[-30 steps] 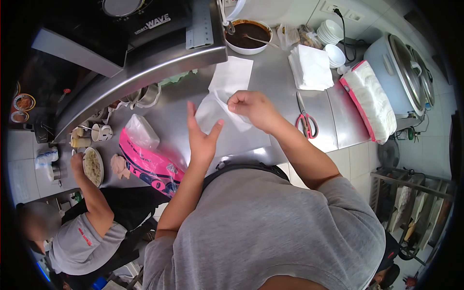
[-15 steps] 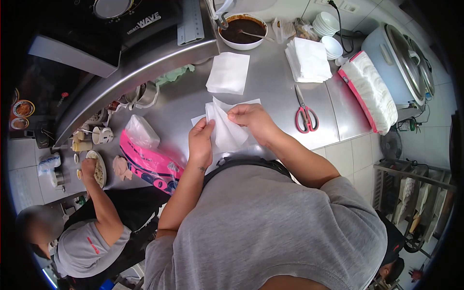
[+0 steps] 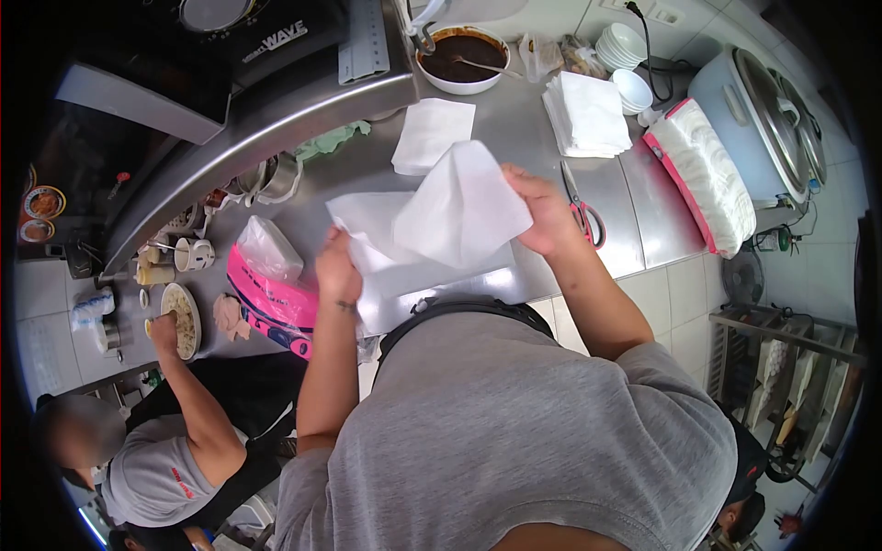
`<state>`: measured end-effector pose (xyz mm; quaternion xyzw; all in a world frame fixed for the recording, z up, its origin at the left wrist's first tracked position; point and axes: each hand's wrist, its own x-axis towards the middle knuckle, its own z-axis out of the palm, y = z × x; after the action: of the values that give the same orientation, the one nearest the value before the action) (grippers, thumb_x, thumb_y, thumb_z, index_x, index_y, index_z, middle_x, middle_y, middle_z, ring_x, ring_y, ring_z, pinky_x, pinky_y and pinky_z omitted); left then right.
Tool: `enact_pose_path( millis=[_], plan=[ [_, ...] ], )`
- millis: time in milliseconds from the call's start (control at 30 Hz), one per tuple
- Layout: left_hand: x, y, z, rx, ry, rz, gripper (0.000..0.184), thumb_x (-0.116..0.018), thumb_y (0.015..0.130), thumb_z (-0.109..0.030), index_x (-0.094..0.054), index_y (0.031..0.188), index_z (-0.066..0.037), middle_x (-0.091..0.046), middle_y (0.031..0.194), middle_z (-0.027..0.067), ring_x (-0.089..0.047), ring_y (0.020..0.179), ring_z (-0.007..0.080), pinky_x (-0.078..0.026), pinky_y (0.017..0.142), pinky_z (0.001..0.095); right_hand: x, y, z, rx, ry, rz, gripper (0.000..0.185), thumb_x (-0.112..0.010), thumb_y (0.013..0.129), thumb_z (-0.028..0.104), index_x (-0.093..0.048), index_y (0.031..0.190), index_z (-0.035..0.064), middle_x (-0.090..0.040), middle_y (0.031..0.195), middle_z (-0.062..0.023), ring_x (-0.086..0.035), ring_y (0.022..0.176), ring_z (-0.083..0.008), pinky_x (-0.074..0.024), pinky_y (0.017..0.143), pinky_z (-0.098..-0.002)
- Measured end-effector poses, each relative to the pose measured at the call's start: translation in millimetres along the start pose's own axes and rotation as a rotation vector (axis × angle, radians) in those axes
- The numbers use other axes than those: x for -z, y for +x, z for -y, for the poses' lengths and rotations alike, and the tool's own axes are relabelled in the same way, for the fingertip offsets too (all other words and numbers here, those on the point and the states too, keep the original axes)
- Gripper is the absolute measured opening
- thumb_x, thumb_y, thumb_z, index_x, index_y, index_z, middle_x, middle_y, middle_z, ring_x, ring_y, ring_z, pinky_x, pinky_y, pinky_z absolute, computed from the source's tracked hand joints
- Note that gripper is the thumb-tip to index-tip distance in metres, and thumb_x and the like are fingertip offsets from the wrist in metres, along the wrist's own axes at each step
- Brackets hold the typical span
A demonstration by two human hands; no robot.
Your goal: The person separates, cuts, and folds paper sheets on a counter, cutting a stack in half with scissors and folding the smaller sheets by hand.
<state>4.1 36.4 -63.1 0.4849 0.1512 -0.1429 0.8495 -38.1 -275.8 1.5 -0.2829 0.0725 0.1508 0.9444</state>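
A thin white paper napkin (image 3: 467,207), partly unfolded and creased, stretches between my two hands above the steel counter. My left hand (image 3: 338,266) pinches its left edge. At the right, my right hand (image 3: 542,211) grips the other side, its fingers partly behind the paper. Just beyond lies a small stack of folded white napkins (image 3: 432,133). Red-handled scissors (image 3: 581,207) rest to the right of my right hand, which partly covers them. Left of my left hand is a pink plastic package (image 3: 276,289).
A taller napkin stack (image 3: 588,115) and an opened napkin pack (image 3: 703,174) lie on the right. Behind stand a bowl of dark sauce (image 3: 459,60), white bowls (image 3: 623,46) and a large cooker (image 3: 749,119). A co-worker's hand (image 3: 163,332) is over a dish (image 3: 184,321) at left.
My hands have moved apart, the left one leftward and the right one rightward and slightly up. Between them the napkin has opened out. The co-worker's hand has shifted slightly.
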Motion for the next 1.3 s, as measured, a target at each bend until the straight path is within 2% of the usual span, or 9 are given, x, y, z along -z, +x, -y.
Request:
enact_pose_path(
  millis=[200,300,400,500,600,867,1067,1167,1300],
  plan=[
    [-32,-1,-25,-0.504,0.310,-0.513,0.059,-0.049,0.094,-0.020,-0.024,0.144,-0.001,-0.040,0.141,0.0167,-0.038,0.131,0.0251,-0.029,0.109,0.0342,-14,0,0,0.072,-0.164,-0.145,0.015,-0.052,0.092,0.017,-0.058,0.093,0.0026,-0.062,0.087,-0.0052,-0.061,0.081,-0.0153,-0.0481,0.077,-0.0277],
    [-54,-33,-18,-0.540,0.796,0.226,0.075,-0.059,0.090,-0.026,-0.017,0.147,-0.001,-0.029,0.148,0.0188,-0.028,0.136,0.0256,-0.024,0.110,0.0387,-34,-3,-15,0.023,-0.231,-0.226,0.017,-0.052,0.094,0.019,-0.058,0.094,0.0030,-0.061,0.087,-0.0035,-0.059,0.079,-0.0128,-0.0471,0.075,-0.0260],
    [-88,-49,-9,-0.435,0.766,0.289,0.077,-0.063,0.086,-0.022,-0.019,0.146,0.001,-0.032,0.145,0.0197,-0.030,0.134,0.0295,-0.023,0.110,0.0407,-37,1,-25,-0.003,-0.401,-0.238,0.016,-0.053,0.094,0.019,-0.058,0.094,0.0038,-0.060,0.086,-0.0023,-0.058,0.078,-0.0116,-0.0462,0.075,-0.0253],
    [-93,-52,-22,-0.912,1.071,0.038,0.073,-0.064,0.084,-0.017,-0.024,0.143,0.002,-0.036,0.141,0.0199,-0.033,0.131,0.0309,-0.022,0.110,0.0400,-36,4,-29,0.085,-0.585,-0.296,0.015,-0.053,0.094,0.018,-0.058,0.094,0.0038,-0.060,0.086,-0.0022,-0.058,0.079,-0.0116,-0.0459,0.075,-0.0263],
    [-84,-56,-27,-1.026,0.846,0.081,0.066,-0.063,0.085,-0.015,-0.030,0.139,0.003,-0.039,0.137,0.0195,-0.035,0.129,0.0304,-0.021,0.110,0.0394,-36,2,-28,0.170,-0.413,-0.379,0.015,-0.051,0.094,0.016,-0.058,0.094,0.0028,-0.061,0.088,-0.0034,-0.059,0.082,-0.0133,-0.0461,0.078,-0.0279],
    [-64,-62,6,0.148,0.065,0.124,0.048,-0.054,0.093,-0.026,-0.041,0.132,-0.003,-0.050,0.131,0.0110,-0.050,0.119,0.0223,-0.040,0.098,0.0384,-32,5,-24,0.137,-0.069,-0.263,0.017,-0.045,0.094,0.012,-0.055,0.099,-0.0005,-0.063,0.096,-0.0078,-0.061,0.091,-0.0184,-0.0476,0.085,-0.0324],
    [-85,-59,-3,0.041,0.286,0.227,0.038,-0.057,0.090,-0.010,-0.046,0.126,-0.001,-0.060,0.117,0.0088,-0.062,0.100,0.0193,-0.050,0.087,0.0370,-54,-4,-36,0.063,-0.311,-0.120,0.035,-0.058,0.089,0.019,-0.049,0.118,0.0012,-0.058,0.115,-0.0112,-0.057,0.107,-0.0221,-0.0470,0.092,-0.0362],
    [-101,-65,-11,0.085,0.069,0.133,0.034,-0.056,0.089,-0.006,-0.049,0.122,-0.001,-0.059,0.117,0.0103,-0.062,0.100,0.0216,-0.050,0.090,0.0401,-59,-14,-46,0.406,-1.119,0.141,0.061,-0.070,0.078,0.024,-0.044,0.130,0.0069,-0.050,0.128,-0.0125,-0.049,0.120,-0.0280,-0.0385,0.102,-0.0441],
    [-105,-69,-23,0.207,-0.181,0.022,0.032,-0.055,0.090,-0.005,-0.049,0.120,-0.001,-0.060,0.115,0.0106,-0.062,0.100,0.0256,-0.051,0.091,0.0426,-62,-20,-42,0.741,-1.715,-0.001,0.076,-0.076,0.068,0.022,-0.041,0.134,0.0095,-0.045,0.132,-0.0144,-0.039,0.127,-0.0337,-0.0270,0.107,-0.0531]
  ],
)
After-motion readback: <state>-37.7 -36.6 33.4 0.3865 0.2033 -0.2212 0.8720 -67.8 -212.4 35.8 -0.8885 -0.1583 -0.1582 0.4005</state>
